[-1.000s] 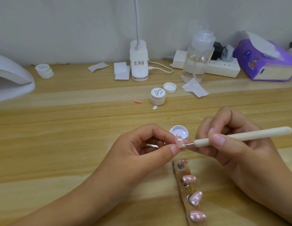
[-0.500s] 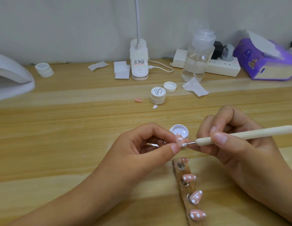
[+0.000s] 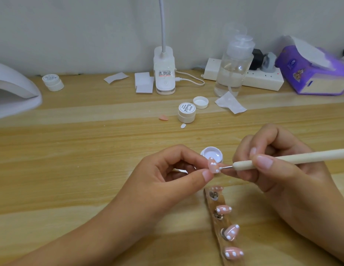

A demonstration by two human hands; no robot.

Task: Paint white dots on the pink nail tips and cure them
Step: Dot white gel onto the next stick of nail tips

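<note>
item 1: my left hand (image 3: 157, 179), near 6 o'clock of the view's centre, thumb and forefinger pinching one pink nail tip (image 3: 213, 166). the tip is held upright above the tabletop (image 3: 90, 150), with white dots on its face.

item 2: my right hand (image 3: 282, 181), at 3 o'clock of the left, gripping a cream dotting tool (image 3: 311, 155) pen-fashion. its metal point sits at the held tip's 3 o'clock edge; touching or just off, i cannot tell. the hands are close together, each clamped on its own thing.

item 3: open paint pot (image 3: 211, 153), white inside, just behind the held tip at its 12 o'clock.

item 4: brown holder strip (image 3: 220, 224), at 6 o'clock of the held tip, carrying four dotted pink tips (image 3: 224, 209) in a row.

item 5: closed white jar (image 3: 186, 112), a loose lid (image 3: 200, 102) at its 1 o'clock, a stray pink tip (image 3: 163, 118) at its 9 o'clock.

item 6: white curing lamp (image 3: 13, 89), at the view's 9 o'clock edge.

item 7: along the wall, 12 to 2 o'clock: desk lamp base (image 3: 164, 73), clear pump bottle (image 3: 234, 68), power strip (image 3: 263, 79), purple tissue pack (image 3: 311, 73).
</note>
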